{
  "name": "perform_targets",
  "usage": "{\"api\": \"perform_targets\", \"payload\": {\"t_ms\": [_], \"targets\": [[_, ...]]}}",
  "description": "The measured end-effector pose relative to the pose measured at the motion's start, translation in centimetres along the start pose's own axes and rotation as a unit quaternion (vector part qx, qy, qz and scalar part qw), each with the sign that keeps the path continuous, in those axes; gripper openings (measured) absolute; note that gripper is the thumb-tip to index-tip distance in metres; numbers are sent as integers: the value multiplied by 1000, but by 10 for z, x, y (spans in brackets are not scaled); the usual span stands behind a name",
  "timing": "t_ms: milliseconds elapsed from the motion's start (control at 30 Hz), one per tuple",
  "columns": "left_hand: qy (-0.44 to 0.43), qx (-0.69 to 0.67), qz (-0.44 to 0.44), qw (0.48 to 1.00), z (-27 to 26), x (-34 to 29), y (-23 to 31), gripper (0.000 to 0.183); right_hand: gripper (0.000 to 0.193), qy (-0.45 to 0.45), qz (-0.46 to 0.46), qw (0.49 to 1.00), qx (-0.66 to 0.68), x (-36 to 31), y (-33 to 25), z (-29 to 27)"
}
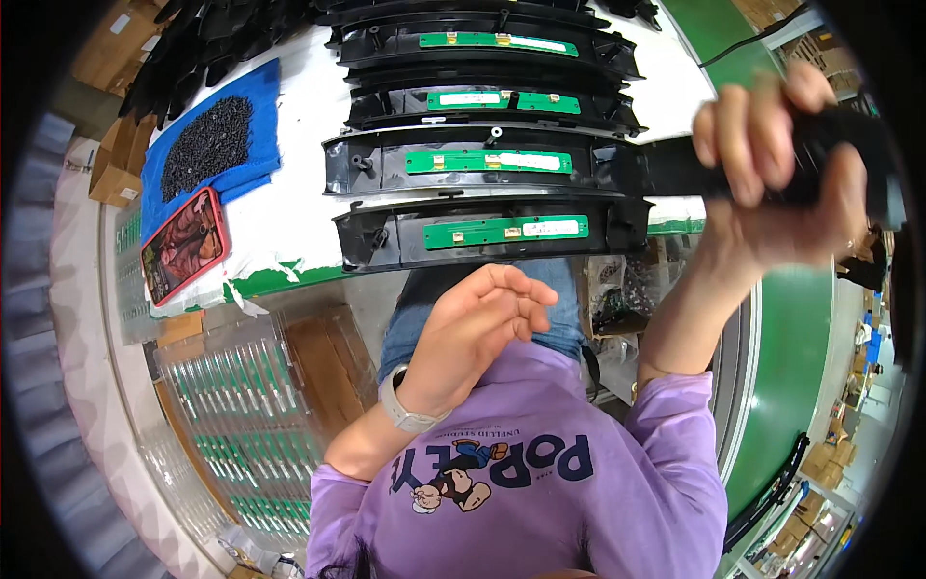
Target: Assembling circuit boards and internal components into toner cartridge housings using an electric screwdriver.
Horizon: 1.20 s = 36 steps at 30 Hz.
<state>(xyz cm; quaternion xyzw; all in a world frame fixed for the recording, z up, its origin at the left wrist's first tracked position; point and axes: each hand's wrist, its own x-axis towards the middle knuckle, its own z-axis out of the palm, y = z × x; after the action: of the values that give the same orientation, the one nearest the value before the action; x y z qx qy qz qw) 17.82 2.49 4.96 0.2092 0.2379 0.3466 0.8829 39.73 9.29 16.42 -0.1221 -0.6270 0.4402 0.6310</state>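
Several long black plastic housings lie in a stack of rows across the table. The nearest housing has a green circuit board with small connectors and a white label. Just below its front edge is my left hand, fingers curled in; whether anything is inside them is hidden. My right hand, raised at the far right, is slightly blurred, with fingers and thumb bent round a dark black object whose shape I cannot make out fully. Beside it, a black strip reaches toward the second housing.
On the left, a blue cloth bears a pile of small black screws. A red-cased phone lies at its near edge. Clear trays of green boards stand below the table at left. Cardboard boxes are beyond.
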Motion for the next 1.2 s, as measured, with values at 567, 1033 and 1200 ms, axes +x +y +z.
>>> {"api": "perform_targets", "payload": {"t_ms": [567,1033,1200], "targets": [[-35,42,-34,998,-7,3,1,14,40,-152,-156,760,613,34,91,-8],[-14,96,11,995,13,13,10,32,50,-16,38,981,190,-11,4,2],[-14,101,28,994,10,13,9,20,51,-21,-10,974,227,-23,0,6]]}}
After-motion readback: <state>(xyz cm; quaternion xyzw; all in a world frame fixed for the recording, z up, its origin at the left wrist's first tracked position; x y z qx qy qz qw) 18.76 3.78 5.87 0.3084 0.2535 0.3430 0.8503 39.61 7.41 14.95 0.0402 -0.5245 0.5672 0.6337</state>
